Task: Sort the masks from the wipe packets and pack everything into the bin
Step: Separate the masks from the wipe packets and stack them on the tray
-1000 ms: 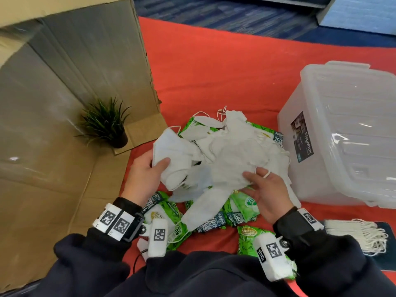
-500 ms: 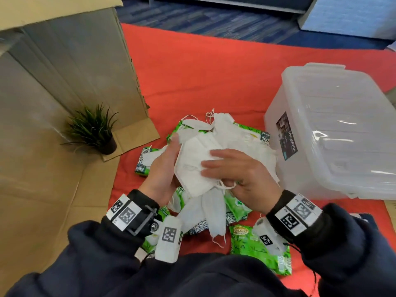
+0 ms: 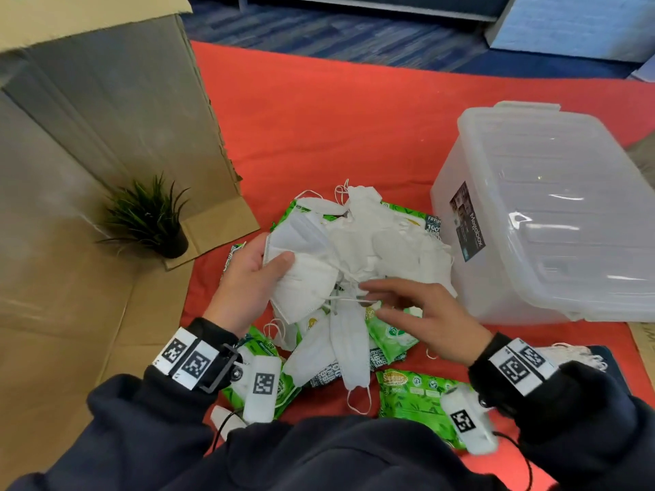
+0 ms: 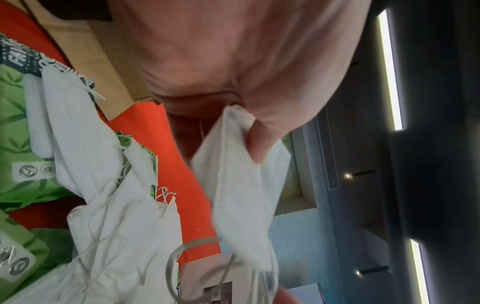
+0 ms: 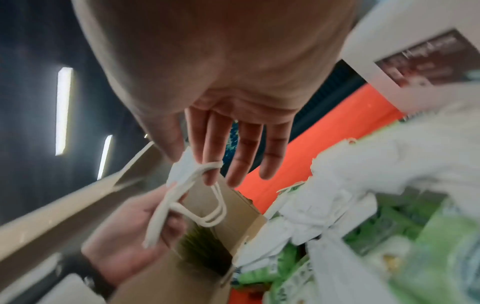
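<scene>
Head view: left hand (image 3: 248,278) gripping a bunch of white masks (image 3: 304,274), thumb on top, above the mixed pile of masks and green wipe packets (image 3: 411,391) on the red cloth (image 3: 336,118); right hand (image 3: 425,313) beside them, fingers spread; lidded clear bin (image 3: 553,214) just right of the pile.

Left wrist: thumb pressed onto folded masks (image 4: 241,189).

Right wrist: fingers (image 5: 249,148) straight, an ear loop (image 5: 207,166) hooked over one.

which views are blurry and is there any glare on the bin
Head view: mostly sharp, only the right hand smeared, with small white glints on the bin lid. Left wrist view: the held mask is soft. Right wrist view: blurred at the lower right, wipe packets smeared green.
</scene>
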Tool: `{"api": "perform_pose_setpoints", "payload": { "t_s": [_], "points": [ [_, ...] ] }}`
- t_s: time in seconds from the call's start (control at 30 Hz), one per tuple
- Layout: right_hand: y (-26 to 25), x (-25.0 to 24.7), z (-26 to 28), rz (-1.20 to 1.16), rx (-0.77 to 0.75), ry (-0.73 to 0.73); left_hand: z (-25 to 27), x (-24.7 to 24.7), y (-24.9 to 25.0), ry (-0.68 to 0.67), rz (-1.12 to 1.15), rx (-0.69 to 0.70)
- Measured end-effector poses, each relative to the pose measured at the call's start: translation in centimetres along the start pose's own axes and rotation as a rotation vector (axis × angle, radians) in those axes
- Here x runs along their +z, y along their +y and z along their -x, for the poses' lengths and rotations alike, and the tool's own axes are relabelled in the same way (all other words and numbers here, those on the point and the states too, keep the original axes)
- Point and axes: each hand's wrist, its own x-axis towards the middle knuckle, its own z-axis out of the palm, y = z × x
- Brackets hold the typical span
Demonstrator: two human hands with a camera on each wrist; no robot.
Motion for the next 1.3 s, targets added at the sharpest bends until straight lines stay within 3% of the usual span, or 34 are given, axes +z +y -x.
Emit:
{"api": "perform_pose_setpoints", "payload": {
  "t_s": [0.13,0.2,0.33,0.5,0.57,0.63,0.7,0.9,1.03,1.3],
  "points": [
    [-0.7,0.3,-1.2,-0.189,0.034,0.321,0.2,0.8,0.3,-0.16,0.025,0.015],
    [-1.3,0.3,-1.4,-0.186,0.051,0.25,0.6,1.5,0.4,-0.225,0.028,0.013],
    [-2.0,2.0,-1.2,-0.342,0.125,-0.065,1.8,3.6,0.2,-0.339,-0.009,0.012],
    [0.4,1.9,1.2,-0.491,0.351,0.176,2.5,4.6,-1.4,-0.258,-0.076,0.034],
    [1.2,0.9,2.6,-0.828,0.415,0.277,2.7,4.5,-2.4,-0.213,-0.076,-0.001],
    [1.2,0.1,4.1,-1.285,0.376,0.381,3.0,4.9,-3.5,-0.176,-0.146,-0.039],
    [0.4,-0.2,5.0,-1.455,0.35,0.405,3.5,6.1,-4.1,-0.153,-0.203,-0.068],
    [2.0,-1.7,5.9,-0.845,0.446,0.457,3.4,10.7,-2.9,-0.16,-0.119,-0.019],
    [3.9,-2.4,8.2,-0.769,0.458,0.283,4.0,12.9,-2.2,-0.216,-0.155,0.037],
    [6.6,-5.3,12.0,-0.576,0.435,0.38,4.1,17.1,-2.3,-0.299,-0.381,0.068]
  ]
}}
